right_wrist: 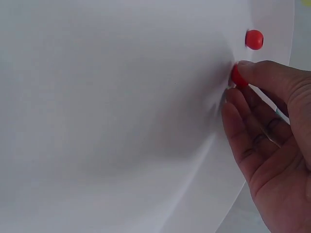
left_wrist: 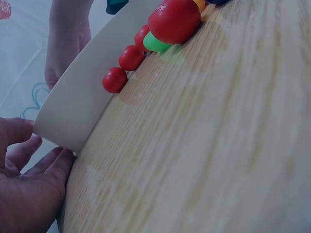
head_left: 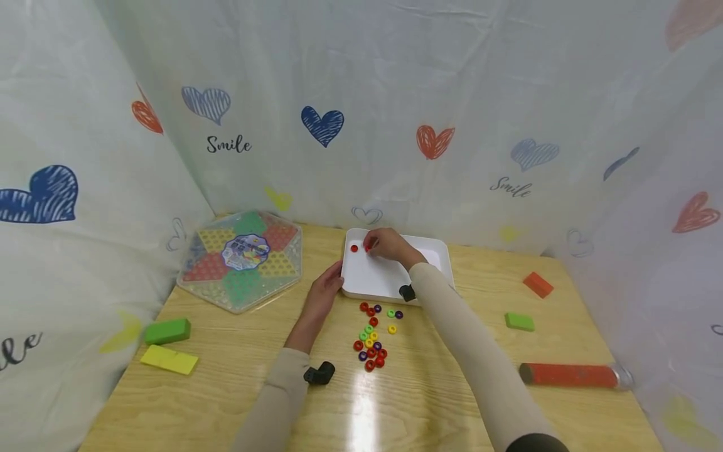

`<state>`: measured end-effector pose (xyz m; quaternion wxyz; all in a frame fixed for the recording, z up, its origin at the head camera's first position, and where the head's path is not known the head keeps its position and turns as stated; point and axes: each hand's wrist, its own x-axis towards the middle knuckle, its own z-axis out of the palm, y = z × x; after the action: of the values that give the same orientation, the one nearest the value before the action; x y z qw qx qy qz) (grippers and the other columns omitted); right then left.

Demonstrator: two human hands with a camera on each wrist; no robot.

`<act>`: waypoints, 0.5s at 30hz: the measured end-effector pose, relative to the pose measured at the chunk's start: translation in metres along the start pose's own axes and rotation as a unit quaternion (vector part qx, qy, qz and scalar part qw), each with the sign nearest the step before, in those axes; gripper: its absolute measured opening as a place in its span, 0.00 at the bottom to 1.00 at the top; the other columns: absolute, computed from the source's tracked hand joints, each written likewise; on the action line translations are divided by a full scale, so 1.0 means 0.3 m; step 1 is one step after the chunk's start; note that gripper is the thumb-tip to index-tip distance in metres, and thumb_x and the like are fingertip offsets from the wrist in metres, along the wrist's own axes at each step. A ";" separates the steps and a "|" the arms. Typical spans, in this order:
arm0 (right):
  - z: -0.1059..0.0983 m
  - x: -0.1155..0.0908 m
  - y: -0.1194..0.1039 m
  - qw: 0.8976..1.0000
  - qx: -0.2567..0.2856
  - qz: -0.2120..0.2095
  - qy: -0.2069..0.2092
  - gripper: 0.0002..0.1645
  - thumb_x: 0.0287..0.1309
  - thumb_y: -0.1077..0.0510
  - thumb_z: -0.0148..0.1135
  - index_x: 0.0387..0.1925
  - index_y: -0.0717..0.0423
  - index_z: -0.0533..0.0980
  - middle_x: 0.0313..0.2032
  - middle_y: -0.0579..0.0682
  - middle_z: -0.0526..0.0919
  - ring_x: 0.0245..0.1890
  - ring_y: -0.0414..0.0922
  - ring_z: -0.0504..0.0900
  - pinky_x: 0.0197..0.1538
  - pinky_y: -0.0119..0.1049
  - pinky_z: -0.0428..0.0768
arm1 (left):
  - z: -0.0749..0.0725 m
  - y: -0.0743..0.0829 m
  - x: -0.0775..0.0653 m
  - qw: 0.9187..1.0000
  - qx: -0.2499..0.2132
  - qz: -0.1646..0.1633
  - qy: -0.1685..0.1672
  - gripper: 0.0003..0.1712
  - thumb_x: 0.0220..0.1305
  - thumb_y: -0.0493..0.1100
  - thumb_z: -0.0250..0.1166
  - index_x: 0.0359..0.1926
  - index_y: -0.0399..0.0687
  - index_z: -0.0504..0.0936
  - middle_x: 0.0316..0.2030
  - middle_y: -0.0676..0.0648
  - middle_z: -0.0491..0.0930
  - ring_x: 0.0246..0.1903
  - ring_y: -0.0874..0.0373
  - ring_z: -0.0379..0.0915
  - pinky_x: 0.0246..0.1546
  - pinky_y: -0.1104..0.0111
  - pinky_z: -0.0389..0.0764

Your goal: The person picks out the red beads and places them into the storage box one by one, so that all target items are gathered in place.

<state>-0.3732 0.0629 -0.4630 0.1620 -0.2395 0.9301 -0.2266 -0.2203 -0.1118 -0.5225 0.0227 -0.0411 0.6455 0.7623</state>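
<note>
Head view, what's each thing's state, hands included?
White tray: right side up
Left hand: resting against the tray
Right hand: pinching a red bead at the tray
Other tray bead: unheld
Loose beads: scattered before the tray
Hexagonal game set: lying flat
Red tube: on its side
Four blocks: lying unheld

Word "Smile" (head_left: 228, 144) showing twice on hanging sheet (head_left: 373, 69); cut-off "le" (head_left: 25, 347) appearing at left; label (head_left: 245, 252) on hexagonal board (head_left: 241, 282) carrying lettering too small for reading.
</note>
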 end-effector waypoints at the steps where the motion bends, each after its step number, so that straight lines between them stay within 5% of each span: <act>1: -0.002 -0.010 -0.001 1.000 0.000 0.002 0.000 0.12 0.58 0.63 0.65 0.44 0.52 0.80 0.42 0.48 0.82 0.45 0.46 0.78 0.53 0.37 0.79 | 0.001 -0.004 -0.001 1.000 0.003 -0.002 0.000 0.27 0.72 0.36 0.52 0.70 0.46 0.64 0.69 0.43 0.64 0.68 0.51 0.59 0.70 0.60 0.62; 6: -0.031 -0.067 -0.003 1.000 0.017 0.007 0.012 0.18 0.59 0.62 0.64 0.51 0.52 0.79 0.49 0.50 0.80 0.51 0.48 0.77 0.56 0.41 0.79 | 0.001 -0.008 0.007 1.000 0.015 -0.005 -0.001 0.27 0.72 0.38 0.52 0.70 0.49 0.65 0.69 0.46 0.64 0.68 0.54 0.60 0.69 0.63 0.62; 15: -0.049 -0.192 0.023 0.997 0.041 -0.046 0.039 0.21 0.59 0.58 0.65 0.55 0.55 0.77 0.53 0.51 0.80 0.51 0.47 0.78 0.56 0.41 0.79 | -0.002 -0.002 0.015 1.000 0.012 -0.011 -0.001 0.27 0.72 0.39 0.52 0.70 0.49 0.64 0.69 0.47 0.64 0.69 0.56 0.59 0.69 0.64 0.62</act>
<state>-0.3338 0.1033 -0.4429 0.1249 -0.2662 0.9137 -0.2805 -0.2246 -0.1122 -0.5236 0.0323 -0.0477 0.6541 0.7542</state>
